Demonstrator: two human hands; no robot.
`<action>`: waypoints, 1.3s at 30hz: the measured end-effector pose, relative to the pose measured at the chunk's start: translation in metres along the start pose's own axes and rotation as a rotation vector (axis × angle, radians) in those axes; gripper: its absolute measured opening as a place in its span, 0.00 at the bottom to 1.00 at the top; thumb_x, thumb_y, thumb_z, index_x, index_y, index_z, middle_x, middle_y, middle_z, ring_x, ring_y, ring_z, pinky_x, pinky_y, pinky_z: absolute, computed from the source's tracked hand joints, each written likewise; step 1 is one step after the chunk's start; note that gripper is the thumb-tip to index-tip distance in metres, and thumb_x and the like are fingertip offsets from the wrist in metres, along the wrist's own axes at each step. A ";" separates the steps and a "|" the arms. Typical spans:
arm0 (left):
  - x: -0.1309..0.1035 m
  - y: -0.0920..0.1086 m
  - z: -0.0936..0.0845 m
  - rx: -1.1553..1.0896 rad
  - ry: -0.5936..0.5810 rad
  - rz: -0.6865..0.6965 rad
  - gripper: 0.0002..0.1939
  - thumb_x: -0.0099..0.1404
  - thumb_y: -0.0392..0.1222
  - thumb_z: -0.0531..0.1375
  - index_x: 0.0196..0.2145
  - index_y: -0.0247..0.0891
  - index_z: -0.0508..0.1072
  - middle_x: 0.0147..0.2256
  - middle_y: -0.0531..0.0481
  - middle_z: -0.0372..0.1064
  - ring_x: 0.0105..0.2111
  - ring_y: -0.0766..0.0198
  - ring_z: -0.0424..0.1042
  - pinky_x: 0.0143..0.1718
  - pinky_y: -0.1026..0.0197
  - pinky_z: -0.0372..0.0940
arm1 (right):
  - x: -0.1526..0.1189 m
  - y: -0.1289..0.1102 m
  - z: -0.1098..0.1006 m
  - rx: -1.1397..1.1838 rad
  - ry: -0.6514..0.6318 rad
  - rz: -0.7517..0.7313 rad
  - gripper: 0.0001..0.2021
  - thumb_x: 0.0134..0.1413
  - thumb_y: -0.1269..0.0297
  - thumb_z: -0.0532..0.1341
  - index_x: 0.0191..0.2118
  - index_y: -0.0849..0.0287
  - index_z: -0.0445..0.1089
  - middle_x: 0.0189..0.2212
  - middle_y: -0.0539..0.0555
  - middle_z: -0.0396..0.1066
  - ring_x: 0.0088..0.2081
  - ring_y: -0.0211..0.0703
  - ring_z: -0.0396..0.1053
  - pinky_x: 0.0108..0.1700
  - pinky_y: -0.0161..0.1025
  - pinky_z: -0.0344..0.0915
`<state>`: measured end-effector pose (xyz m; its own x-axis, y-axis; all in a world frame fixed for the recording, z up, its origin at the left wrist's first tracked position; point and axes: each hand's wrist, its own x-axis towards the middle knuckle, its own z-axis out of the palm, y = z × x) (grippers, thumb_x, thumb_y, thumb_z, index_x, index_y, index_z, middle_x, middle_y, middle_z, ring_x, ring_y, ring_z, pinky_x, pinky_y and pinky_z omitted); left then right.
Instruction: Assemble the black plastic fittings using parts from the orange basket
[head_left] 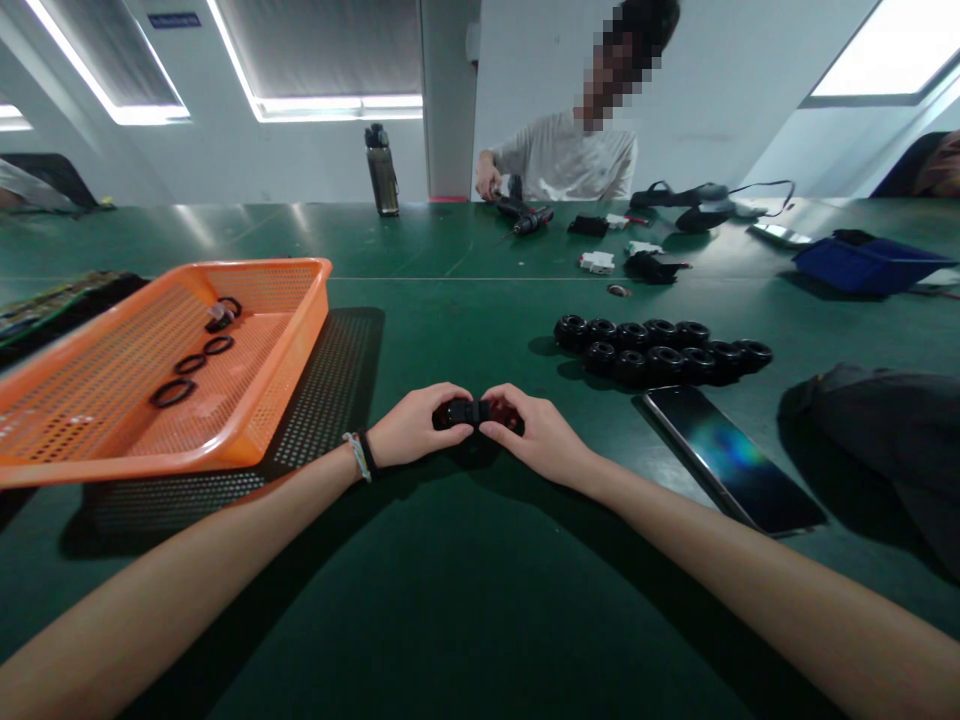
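My left hand [412, 428] and my right hand [544, 438] meet over the middle of the green table. Between them is a small black part [470, 412], pinched from both sides by thumbs and fingers. Its exact kind cannot be made out, since the fingers cover its ends. Several black rings [191, 364] lie in the orange basket [301, 345] to the left of my left hand. Beyond my right hand, glossy black round parts with holes [665, 359] stand in two rows.
A phone [731, 455] and dark fabric [874, 425] lie at the right. Farther back are a blue bin [874, 262], small white pieces [597, 262] and a bottle [382, 172]. Across the table, a person's hand [488, 178] is at a power drill [525, 215].
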<state>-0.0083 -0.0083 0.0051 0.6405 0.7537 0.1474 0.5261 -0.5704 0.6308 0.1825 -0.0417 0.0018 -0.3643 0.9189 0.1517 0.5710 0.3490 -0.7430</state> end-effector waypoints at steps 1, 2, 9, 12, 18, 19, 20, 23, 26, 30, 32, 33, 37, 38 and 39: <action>0.000 0.000 0.000 0.000 0.002 0.001 0.15 0.58 0.43 0.57 0.42 0.34 0.68 0.39 0.46 0.70 0.38 0.60 0.68 0.41 0.58 0.63 | 0.000 0.000 0.000 0.000 0.000 0.002 0.08 0.52 0.66 0.58 0.39 0.58 0.62 0.29 0.50 0.69 0.29 0.38 0.65 0.32 0.37 0.60; 0.000 0.000 0.001 0.000 0.004 0.001 0.15 0.58 0.43 0.57 0.42 0.34 0.68 0.39 0.46 0.70 0.38 0.60 0.68 0.41 0.58 0.63 | 0.000 0.000 0.000 0.001 0.000 0.005 0.08 0.52 0.66 0.58 0.39 0.58 0.62 0.28 0.49 0.68 0.29 0.38 0.65 0.32 0.37 0.60; -0.001 0.001 0.000 -0.005 0.003 -0.003 0.15 0.58 0.43 0.57 0.42 0.34 0.68 0.39 0.46 0.70 0.38 0.60 0.68 0.41 0.59 0.63 | 0.001 -0.001 0.000 -0.002 0.002 0.003 0.08 0.52 0.67 0.58 0.39 0.59 0.62 0.29 0.50 0.69 0.29 0.38 0.65 0.32 0.37 0.60; -0.001 0.001 -0.001 -0.007 0.002 0.003 0.15 0.58 0.43 0.57 0.42 0.33 0.68 0.39 0.46 0.70 0.37 0.60 0.68 0.41 0.59 0.63 | 0.000 -0.001 0.000 -0.004 0.002 -0.003 0.08 0.52 0.67 0.58 0.39 0.59 0.63 0.29 0.50 0.69 0.29 0.38 0.65 0.32 0.36 0.60; -0.001 0.000 0.000 -0.010 0.003 0.003 0.15 0.58 0.43 0.57 0.42 0.33 0.68 0.39 0.46 0.70 0.37 0.60 0.68 0.41 0.59 0.63 | 0.000 0.001 0.001 0.006 0.005 -0.010 0.08 0.52 0.67 0.58 0.39 0.59 0.63 0.29 0.50 0.69 0.29 0.37 0.65 0.32 0.36 0.60; -0.001 0.000 0.000 -0.008 0.003 0.003 0.15 0.58 0.43 0.57 0.42 0.33 0.68 0.39 0.46 0.70 0.37 0.60 0.68 0.41 0.59 0.63 | 0.000 0.001 0.001 0.008 0.003 -0.009 0.08 0.53 0.67 0.58 0.40 0.59 0.63 0.29 0.50 0.69 0.29 0.38 0.65 0.32 0.36 0.60; -0.001 0.000 0.000 -0.005 0.003 0.004 0.15 0.58 0.43 0.57 0.42 0.33 0.68 0.39 0.46 0.70 0.37 0.60 0.68 0.41 0.59 0.63 | 0.000 0.000 0.001 0.010 0.002 -0.008 0.08 0.53 0.66 0.58 0.40 0.59 0.63 0.29 0.50 0.69 0.29 0.38 0.65 0.32 0.36 0.60; 0.000 0.000 0.000 0.000 0.007 0.006 0.15 0.58 0.43 0.57 0.42 0.33 0.68 0.39 0.46 0.70 0.37 0.60 0.68 0.41 0.59 0.63 | 0.000 0.000 0.001 0.011 0.002 -0.010 0.08 0.53 0.66 0.58 0.40 0.59 0.63 0.30 0.50 0.69 0.30 0.38 0.65 0.32 0.36 0.60; 0.000 0.000 0.000 -0.003 0.006 0.005 0.15 0.58 0.43 0.57 0.42 0.34 0.68 0.39 0.46 0.70 0.37 0.60 0.68 0.41 0.59 0.63 | 0.000 0.000 0.001 0.010 0.005 -0.006 0.08 0.53 0.66 0.58 0.40 0.58 0.63 0.30 0.50 0.69 0.30 0.38 0.65 0.32 0.36 0.60; 0.000 0.000 0.000 -0.001 0.005 -0.001 0.15 0.58 0.43 0.58 0.42 0.34 0.68 0.39 0.46 0.70 0.38 0.60 0.68 0.41 0.59 0.63 | 0.000 0.000 0.001 0.004 -0.001 0.007 0.08 0.52 0.67 0.58 0.39 0.59 0.63 0.29 0.50 0.69 0.29 0.38 0.65 0.32 0.37 0.60; 0.000 0.000 0.000 0.001 0.004 -0.004 0.15 0.58 0.43 0.58 0.42 0.34 0.68 0.39 0.46 0.70 0.38 0.60 0.68 0.41 0.58 0.63 | 0.000 0.000 0.001 -0.003 0.000 0.006 0.08 0.52 0.67 0.58 0.39 0.59 0.63 0.29 0.50 0.69 0.29 0.38 0.65 0.32 0.37 0.60; -0.001 0.000 0.000 0.003 0.004 -0.005 0.15 0.58 0.42 0.58 0.42 0.34 0.68 0.39 0.46 0.70 0.38 0.60 0.68 0.41 0.58 0.63 | 0.000 0.000 0.001 -0.005 0.001 0.004 0.08 0.52 0.67 0.58 0.39 0.59 0.63 0.29 0.50 0.69 0.29 0.38 0.65 0.32 0.37 0.59; 0.000 0.001 0.000 0.005 -0.001 0.000 0.15 0.57 0.43 0.58 0.41 0.33 0.69 0.39 0.45 0.70 0.38 0.60 0.68 0.41 0.58 0.63 | 0.001 0.000 0.000 -0.003 0.001 0.006 0.07 0.52 0.66 0.58 0.39 0.59 0.63 0.29 0.50 0.69 0.29 0.38 0.65 0.32 0.37 0.59; 0.000 0.001 0.000 0.006 -0.002 -0.001 0.15 0.58 0.43 0.57 0.41 0.33 0.69 0.39 0.46 0.70 0.38 0.59 0.68 0.41 0.58 0.63 | 0.001 0.000 0.000 -0.001 0.000 0.007 0.07 0.52 0.66 0.58 0.39 0.58 0.63 0.29 0.50 0.69 0.30 0.38 0.65 0.32 0.36 0.59; 0.000 0.001 0.000 0.007 -0.002 -0.001 0.15 0.58 0.43 0.57 0.41 0.33 0.69 0.39 0.46 0.70 0.37 0.59 0.68 0.41 0.58 0.63 | 0.001 0.000 0.000 0.000 -0.001 0.008 0.07 0.52 0.66 0.58 0.39 0.58 0.63 0.29 0.50 0.69 0.30 0.38 0.65 0.32 0.36 0.59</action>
<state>-0.0081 -0.0084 0.0060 0.6409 0.7536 0.1457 0.5303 -0.5720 0.6258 0.1817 -0.0408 0.0022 -0.3600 0.9216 0.1449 0.5740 0.3413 -0.7443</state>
